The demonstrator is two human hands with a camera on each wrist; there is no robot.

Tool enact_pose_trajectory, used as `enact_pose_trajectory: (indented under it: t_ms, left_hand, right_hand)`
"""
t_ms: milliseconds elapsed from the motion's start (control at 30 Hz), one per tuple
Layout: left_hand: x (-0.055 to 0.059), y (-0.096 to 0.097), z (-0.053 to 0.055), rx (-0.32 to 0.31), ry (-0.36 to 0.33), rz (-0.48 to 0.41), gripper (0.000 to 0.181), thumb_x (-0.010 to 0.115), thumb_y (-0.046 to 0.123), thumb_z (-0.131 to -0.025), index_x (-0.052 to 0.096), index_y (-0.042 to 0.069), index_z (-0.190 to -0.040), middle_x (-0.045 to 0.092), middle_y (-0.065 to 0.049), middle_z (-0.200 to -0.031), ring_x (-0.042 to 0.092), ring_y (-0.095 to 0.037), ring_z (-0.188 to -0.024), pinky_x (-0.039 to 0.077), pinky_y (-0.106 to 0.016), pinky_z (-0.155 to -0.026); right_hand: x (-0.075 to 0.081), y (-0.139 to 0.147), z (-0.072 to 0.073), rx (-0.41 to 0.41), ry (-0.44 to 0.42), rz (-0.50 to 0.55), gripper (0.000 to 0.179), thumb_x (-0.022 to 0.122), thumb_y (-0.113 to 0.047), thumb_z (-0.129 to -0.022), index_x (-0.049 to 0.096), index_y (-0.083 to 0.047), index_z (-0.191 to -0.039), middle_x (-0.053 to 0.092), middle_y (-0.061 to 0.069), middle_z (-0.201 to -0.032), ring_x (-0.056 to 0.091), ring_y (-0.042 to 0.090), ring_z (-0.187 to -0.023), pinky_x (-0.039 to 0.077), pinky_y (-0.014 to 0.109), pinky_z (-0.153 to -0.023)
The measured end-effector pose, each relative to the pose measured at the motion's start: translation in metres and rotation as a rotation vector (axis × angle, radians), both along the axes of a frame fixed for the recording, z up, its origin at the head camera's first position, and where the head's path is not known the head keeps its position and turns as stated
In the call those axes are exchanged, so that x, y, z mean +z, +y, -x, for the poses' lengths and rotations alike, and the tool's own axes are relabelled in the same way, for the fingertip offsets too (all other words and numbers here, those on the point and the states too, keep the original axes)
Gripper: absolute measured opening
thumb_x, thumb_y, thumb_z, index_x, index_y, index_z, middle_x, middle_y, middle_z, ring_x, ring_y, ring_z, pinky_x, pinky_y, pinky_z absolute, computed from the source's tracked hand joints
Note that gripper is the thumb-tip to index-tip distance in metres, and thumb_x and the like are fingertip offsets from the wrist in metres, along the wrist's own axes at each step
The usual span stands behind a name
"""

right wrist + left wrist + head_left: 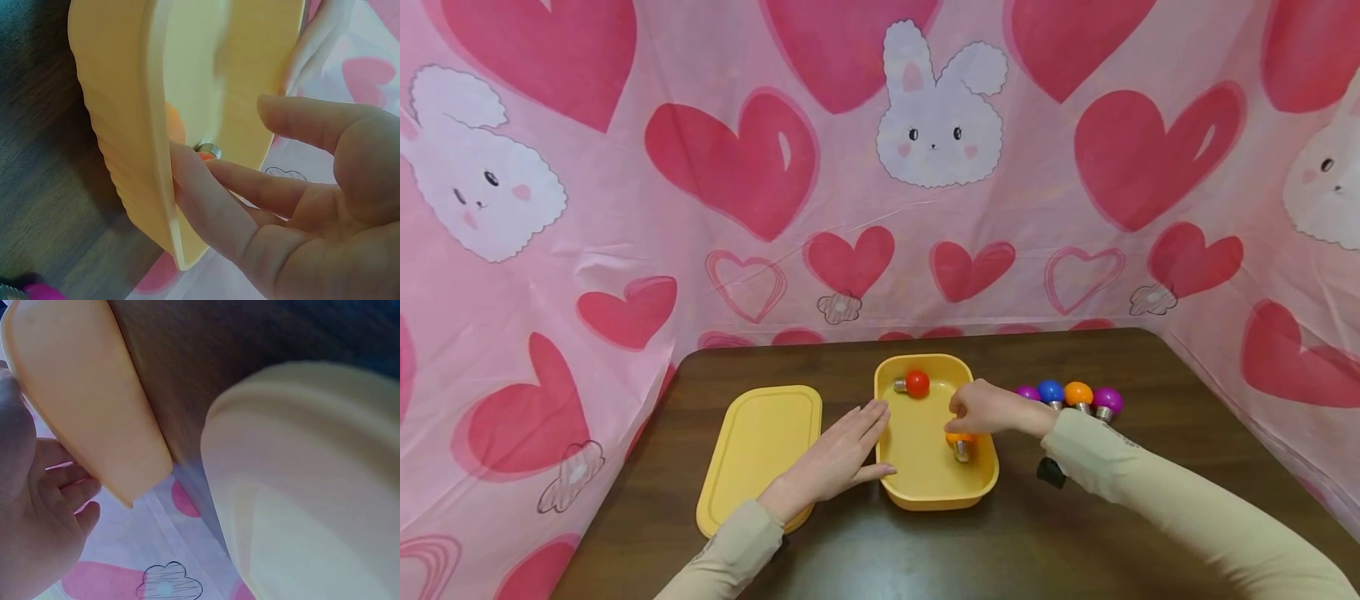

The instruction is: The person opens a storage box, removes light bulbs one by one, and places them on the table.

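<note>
A yellow plastic box (917,467) stands in the middle of the table in the head view. My left hand (842,454) rests its straight fingers on the box's left rim, with the thumb at the near part of that side. Over the right rim reaches my right hand (992,408), its fingers inside the box and, in the right wrist view, the thumb (300,122) apart from them. Just below those fingers lies an orange light bulb (961,447) with a silver screw base. A red light bulb (917,383) lies on its side at the box's far left.
Left of the box lies a flat yellow lid (767,450), partly behind my left forearm. To the right, a row of bulbs includes purple (1107,402), blue (1051,391) and orange (1078,392) ones, near my right sleeve. A pink heart-patterned cloth (940,250) hangs behind the table.
</note>
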State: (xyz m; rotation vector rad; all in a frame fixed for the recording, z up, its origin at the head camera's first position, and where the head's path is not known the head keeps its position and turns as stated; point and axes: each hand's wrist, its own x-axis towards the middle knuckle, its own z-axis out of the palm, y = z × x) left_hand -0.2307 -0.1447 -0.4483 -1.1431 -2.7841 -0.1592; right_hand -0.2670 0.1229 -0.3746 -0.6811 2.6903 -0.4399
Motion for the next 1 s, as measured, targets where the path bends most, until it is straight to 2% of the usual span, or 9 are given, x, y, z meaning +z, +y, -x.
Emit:
enact_pose_trajectory:
  t_ms: [133,433,733,867,1000]
  left_hand:
    - [0.001,0.0,0.0,0.002,0.0,-0.004,0.084,0.051,0.06,-0.095,0.036,0.001,-0.152,0.034,-0.015,-0.161,0.03,-0.028,-0.151,0.031,-0.044,-0.122]
    - [0.0,0.0,0.0,-0.007,0.022,-0.009,0.082,0.051,0.059,-0.096,0.038,0.0,-0.151,0.036,-0.016,-0.16,0.033,-0.029,-0.15,0.032,-0.045,-0.122]
    - [-0.002,0.001,0.0,-0.002,0.013,-0.011,0.083,0.05,0.06,-0.096,0.037,0.0,-0.151,0.035,-0.015,-0.16,0.032,-0.028,-0.15,0.032,-0.045,-0.122]
    - [-0.003,0.0,0.0,-0.009,0.026,-0.017,0.082,0.05,0.059,-0.096,0.038,-0.001,-0.151,0.036,-0.016,-0.159,0.034,-0.029,-0.15,0.033,-0.045,-0.121]
    - [-0.003,0.0,0.001,0.003,0.001,-0.012,0.083,0.049,0.06,-0.096,0.036,0.001,-0.152,0.034,-0.015,-0.161,0.031,-0.028,-0.151,0.032,-0.045,-0.122]
  right_hand:
    - [-0.002,-0.002,0.001,0.034,0.02,-0.014,0.033,0.073,-0.021,-0.088,0.069,0.004,-0.109,0.073,0.013,-0.1,0.065,0.019,-0.084,0.06,0.036,-0.086]
    - [-0.008,-0.004,0.003,0.055,0.056,-0.015,0.029,0.076,-0.017,-0.085,0.07,0.004,-0.103,0.071,0.013,-0.095,0.061,0.018,-0.08,0.059,0.033,-0.08]
    - [-0.017,-0.008,0.007,0.093,0.086,-0.042,0.029,0.079,-0.016,-0.082,0.068,0.0,-0.103,0.067,0.011,-0.097,0.056,0.02,-0.086,0.055,0.038,-0.088]
    - [-0.018,-0.009,0.008,0.086,0.062,-0.031,0.032,0.08,-0.016,-0.081,0.066,-0.001,-0.106,0.067,0.012,-0.102,0.057,0.023,-0.09,0.055,0.041,-0.091]
    - [-0.019,-0.01,0.01,0.105,0.048,-0.001,0.033,0.081,-0.012,-0.08,0.066,-0.003,-0.107,0.068,0.012,-0.104,0.059,0.024,-0.093,0.056,0.042,-0.092]
